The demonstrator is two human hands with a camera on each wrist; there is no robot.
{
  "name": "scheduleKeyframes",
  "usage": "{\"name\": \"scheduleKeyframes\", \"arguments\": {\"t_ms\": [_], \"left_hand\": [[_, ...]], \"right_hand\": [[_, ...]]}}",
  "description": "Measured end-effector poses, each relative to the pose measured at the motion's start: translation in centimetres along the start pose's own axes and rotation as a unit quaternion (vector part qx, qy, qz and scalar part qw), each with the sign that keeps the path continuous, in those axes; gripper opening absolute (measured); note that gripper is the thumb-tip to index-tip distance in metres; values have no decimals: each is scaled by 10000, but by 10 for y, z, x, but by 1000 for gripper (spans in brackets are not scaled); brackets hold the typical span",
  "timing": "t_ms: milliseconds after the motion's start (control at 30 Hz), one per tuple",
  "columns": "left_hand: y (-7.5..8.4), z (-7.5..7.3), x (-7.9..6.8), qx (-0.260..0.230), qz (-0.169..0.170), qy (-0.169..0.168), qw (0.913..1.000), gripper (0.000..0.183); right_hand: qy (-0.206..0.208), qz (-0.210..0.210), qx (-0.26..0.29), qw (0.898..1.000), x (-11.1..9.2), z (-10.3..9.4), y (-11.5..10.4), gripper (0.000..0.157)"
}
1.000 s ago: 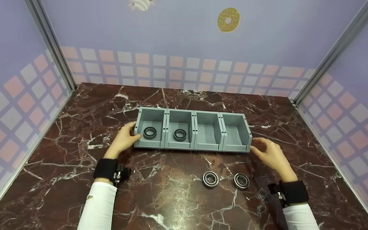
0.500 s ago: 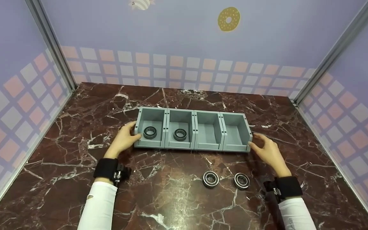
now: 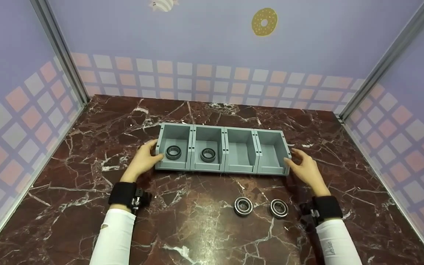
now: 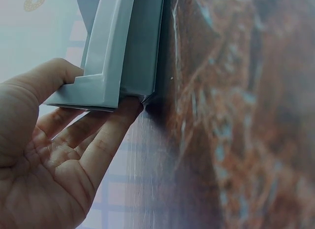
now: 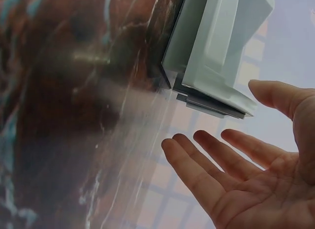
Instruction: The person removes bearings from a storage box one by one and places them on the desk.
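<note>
A row of joined grey storage bins (image 3: 241, 169) lies across the table. One ball bearing (image 3: 167, 153) rests in the leftmost bin and a second bearing (image 3: 202, 156) in the bin beside it; the other bins hold nothing. My left hand (image 3: 144, 161) grips the row's left end, thumb over the side wall and fingers outside and under it in the left wrist view. At the opposite end is my right hand (image 3: 304, 167), its thumb at the wall's edge. Its fingers (image 5: 192, 175) extend straight, apart from the bin, in the right wrist view.
Two more bearings, a left one (image 3: 237, 207) and a right one (image 3: 273, 209), lie on the marble-patterned table (image 3: 197, 228) in front of the bins. A patterned wall (image 3: 212, 44) stands behind, with side panels at left and right.
My right hand has moved left and in to the bins' right end, its thumb now over the wall's edge. My left hand, the bins and the bearings stay put.
</note>
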State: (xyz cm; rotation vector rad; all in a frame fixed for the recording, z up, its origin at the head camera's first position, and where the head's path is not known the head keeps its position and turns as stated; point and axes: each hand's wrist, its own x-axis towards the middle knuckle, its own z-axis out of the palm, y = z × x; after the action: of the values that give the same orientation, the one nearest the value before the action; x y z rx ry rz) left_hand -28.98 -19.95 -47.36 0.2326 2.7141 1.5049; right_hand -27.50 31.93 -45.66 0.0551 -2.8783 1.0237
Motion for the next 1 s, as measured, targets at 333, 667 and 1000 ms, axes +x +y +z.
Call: {"name": "scheduleKeyframes", "arguments": {"t_ms": [333, 667, 1000], "left_hand": [[0, 1, -1, -4, -36, 18, 10000, 66], [1, 1, -1, -29, -52, 44, 10000, 65], [0, 0, 0, 33, -84, 14, 10000, 66]], "right_hand": [[-23, 72, 242, 9997, 5, 5, 6, 64], [22, 20, 490, 9988, 10, 11, 8, 63], [-12, 12, 605, 9982, 14, 13, 9, 64]]}}
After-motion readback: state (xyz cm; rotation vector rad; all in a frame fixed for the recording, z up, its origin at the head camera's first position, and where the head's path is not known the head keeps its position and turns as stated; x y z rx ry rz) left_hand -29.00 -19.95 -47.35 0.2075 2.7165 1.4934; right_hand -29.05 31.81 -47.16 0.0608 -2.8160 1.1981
